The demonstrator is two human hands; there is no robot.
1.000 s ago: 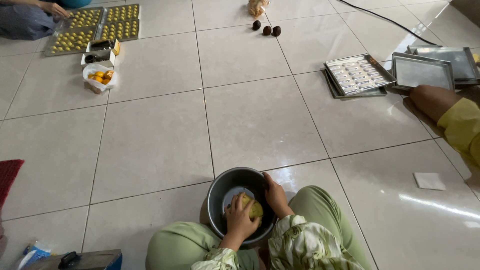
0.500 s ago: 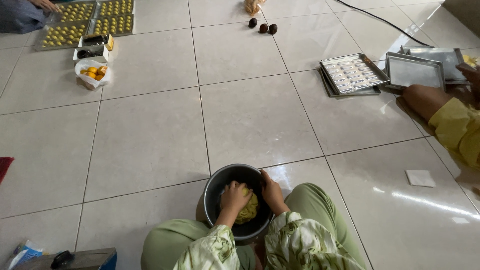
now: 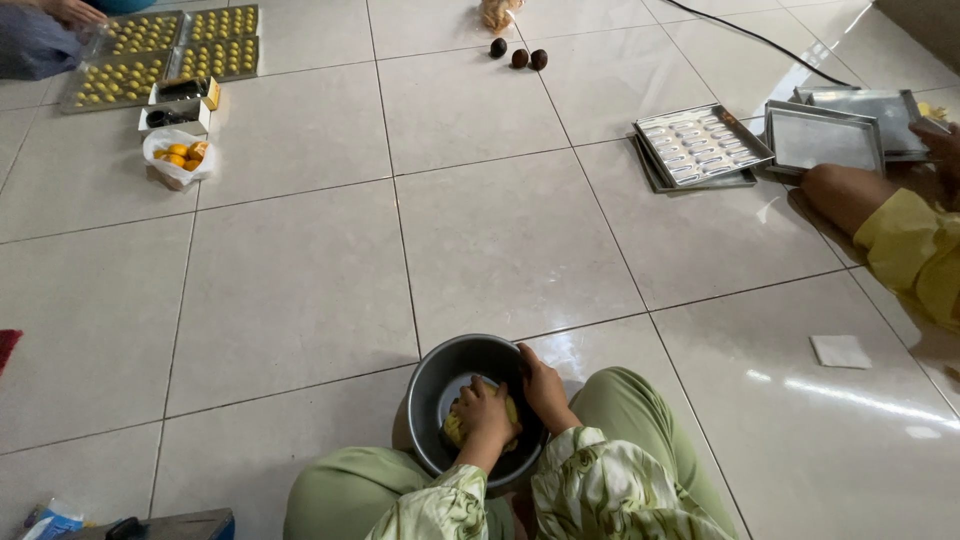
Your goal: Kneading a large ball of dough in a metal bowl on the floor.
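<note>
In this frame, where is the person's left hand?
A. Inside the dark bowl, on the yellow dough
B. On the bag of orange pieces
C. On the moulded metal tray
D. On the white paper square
A: the left hand presses the yellow dough inside the dark bowl.

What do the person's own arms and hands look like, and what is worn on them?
Both hands are bare: the left hand and the right hand show no gloves, and no rings or watch can be made out. The forearms are covered by long, loose sleeves of pale green and cream cloth with a leafy or floral print, ending at the wrists. Plain light green trousers cover the legs.
</note>
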